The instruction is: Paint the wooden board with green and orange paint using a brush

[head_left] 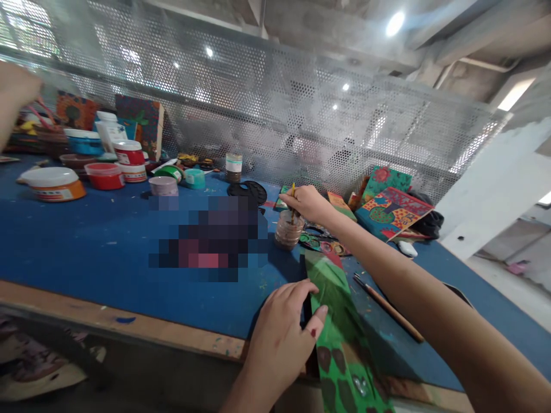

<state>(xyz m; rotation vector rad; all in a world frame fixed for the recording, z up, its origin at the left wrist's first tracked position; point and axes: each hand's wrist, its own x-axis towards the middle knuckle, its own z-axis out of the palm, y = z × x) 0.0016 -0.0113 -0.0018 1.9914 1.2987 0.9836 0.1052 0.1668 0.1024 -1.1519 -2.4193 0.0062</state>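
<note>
My right hand [306, 202] is closed around a paintbrush [293, 211] with a yellow handle end. The brush's lower end is down in a clear jar of murky brownish water [288, 234]. Closer to me, my left hand [284, 328] lies at the left edge of a green painted piece [340, 312], thumb and fingers apart, fingertips touching it. Brown patches and a small shiny spot show on its near part. A second brush with a wooden handle [394, 312] rests on the blue table to the right. Behind the jar sits a palette with paint wells [325, 243].
Paint tubs, including a white-lidded orange one [55, 184] and a red one [104, 175], crowd the left. A black palette [247, 192] and a brown jar [233, 166] stand farther back. Painted boards [394, 212] lean at right. Another person's arm [17, 94] enters at upper left.
</note>
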